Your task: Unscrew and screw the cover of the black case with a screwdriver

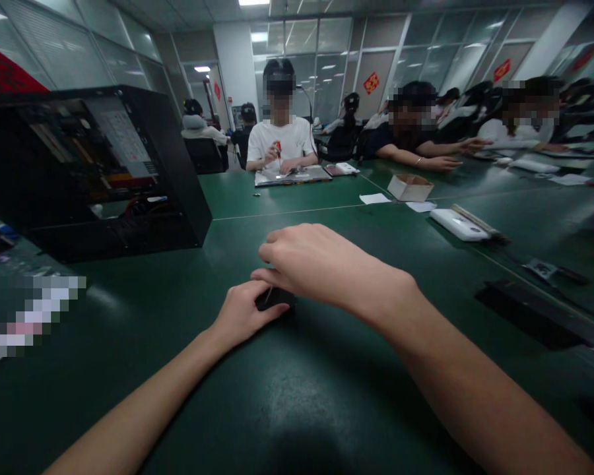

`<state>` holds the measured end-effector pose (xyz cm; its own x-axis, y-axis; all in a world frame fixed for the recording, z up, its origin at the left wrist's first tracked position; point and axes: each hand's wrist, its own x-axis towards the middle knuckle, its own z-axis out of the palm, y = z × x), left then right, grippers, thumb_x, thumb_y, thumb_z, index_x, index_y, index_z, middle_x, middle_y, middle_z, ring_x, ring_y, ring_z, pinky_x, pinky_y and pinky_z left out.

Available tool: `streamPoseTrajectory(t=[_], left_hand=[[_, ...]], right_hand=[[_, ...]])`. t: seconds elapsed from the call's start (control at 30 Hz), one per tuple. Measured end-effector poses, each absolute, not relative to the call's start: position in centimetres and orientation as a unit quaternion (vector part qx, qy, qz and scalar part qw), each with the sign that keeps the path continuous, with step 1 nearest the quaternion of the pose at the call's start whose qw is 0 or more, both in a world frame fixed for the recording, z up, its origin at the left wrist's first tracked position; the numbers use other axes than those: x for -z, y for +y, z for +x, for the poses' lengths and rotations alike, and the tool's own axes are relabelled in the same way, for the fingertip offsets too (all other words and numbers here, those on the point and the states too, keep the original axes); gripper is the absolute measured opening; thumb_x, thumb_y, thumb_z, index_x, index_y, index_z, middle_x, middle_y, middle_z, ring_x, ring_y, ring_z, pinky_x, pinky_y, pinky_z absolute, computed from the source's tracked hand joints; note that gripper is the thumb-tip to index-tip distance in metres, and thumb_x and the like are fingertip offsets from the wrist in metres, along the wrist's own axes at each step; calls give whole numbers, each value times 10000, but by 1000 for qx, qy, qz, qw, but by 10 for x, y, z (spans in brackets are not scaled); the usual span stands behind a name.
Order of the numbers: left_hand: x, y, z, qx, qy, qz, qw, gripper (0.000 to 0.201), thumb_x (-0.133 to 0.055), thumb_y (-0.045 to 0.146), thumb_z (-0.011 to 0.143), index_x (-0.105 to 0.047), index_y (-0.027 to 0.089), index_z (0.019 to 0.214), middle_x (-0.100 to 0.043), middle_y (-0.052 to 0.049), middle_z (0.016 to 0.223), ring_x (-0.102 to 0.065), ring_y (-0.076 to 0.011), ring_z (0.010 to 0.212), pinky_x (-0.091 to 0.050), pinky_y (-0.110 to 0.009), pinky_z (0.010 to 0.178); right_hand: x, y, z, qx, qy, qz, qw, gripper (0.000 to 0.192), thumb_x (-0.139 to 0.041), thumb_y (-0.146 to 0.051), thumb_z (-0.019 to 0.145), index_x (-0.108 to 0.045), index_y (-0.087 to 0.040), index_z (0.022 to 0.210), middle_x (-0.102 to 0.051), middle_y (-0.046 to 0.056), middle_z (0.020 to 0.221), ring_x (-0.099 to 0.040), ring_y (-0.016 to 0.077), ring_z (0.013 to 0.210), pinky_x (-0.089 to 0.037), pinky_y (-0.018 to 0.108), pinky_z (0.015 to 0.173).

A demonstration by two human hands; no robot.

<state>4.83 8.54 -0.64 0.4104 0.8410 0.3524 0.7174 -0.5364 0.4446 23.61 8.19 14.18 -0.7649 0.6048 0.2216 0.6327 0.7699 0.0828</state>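
My left hand [245,310] rests on the green table [297,396] and grips a small black part [276,298] that lies flat under its fingers. My right hand [311,264] hovers right over that part with its fingers curled around a thin tool [268,294], whose tip points down at the part. Most of the tool is hidden inside the hand. Both forearms reach in from the bottom of the view.
An open black computer case [89,171] stands at the left. A white device [459,224], a cardboard box [410,187] and paper slips lie at the right. A long black part [529,310] lies nearer right. Several people sit working along the far side.
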Motion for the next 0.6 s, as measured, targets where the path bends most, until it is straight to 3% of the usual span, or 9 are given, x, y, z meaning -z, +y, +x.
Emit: streamPoseTrajectory(t=[0.23, 0.4, 0.6], left_hand=[[6, 84, 49, -276, 460, 836, 115, 361, -717, 446, 875, -706, 221, 1156, -776, -47, 1037, -725, -239, 881, -523, -317, 813], [6, 84, 48, -285, 452, 836, 125, 376, -716, 456, 870, -704, 228, 1168, -770, -59, 1131, -729, -254, 992, -532, -349, 894], [5, 84, 46, -284, 444, 839, 130, 402, -737, 458, 856, -713, 234, 1189, -761, -69, 1173, -718, -261, 1038, -533, -381, 945]], right_hand=[[-89, 94, 260, 187, -899, -371, 142, 489, -448, -445, 1036, -745, -117, 828, -715, 124, 829, -657, 212, 769, -302, 295, 577], [-27, 107, 308, 177, -883, -381, 212, 523, -411, -327, 1032, -686, -149, 625, -638, 62, 604, -533, 127, 556, -263, 294, 553], [-26, 122, 341, 184, -856, -399, 274, 478, -436, -282, 972, -609, -174, 540, -590, 54, 565, -463, 129, 530, -265, 304, 561]])
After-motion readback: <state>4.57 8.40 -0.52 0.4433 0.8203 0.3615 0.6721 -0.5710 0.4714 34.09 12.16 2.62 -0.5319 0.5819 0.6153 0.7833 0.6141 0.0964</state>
